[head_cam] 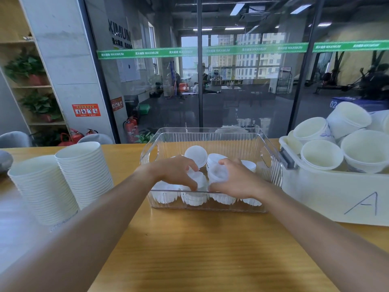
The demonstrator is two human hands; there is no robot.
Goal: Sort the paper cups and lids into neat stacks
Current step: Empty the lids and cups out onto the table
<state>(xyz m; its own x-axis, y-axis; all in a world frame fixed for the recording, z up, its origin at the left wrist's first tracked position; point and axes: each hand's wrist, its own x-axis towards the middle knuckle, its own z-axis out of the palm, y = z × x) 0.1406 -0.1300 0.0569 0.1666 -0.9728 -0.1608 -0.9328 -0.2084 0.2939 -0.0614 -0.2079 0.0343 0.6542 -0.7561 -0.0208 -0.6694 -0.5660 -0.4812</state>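
Both hands are down inside the clear box, where the white lids lie. The left hand curls its fingers around one short pile of lids. The right hand cups another pile just beside it. To do this well, I think each pile should be squeezed gently and kept flat, so no lid slips. Two tall cup stacks stand left of the left arm. Loose cups fill a bin right of the right hand.

Both hands are reaching into the clear bin on the wooden table. The left hand is gripping a lid stack; the right hand is holding another stack. Two cup stacks are standing at the left, and loose cups are lying in the white box.
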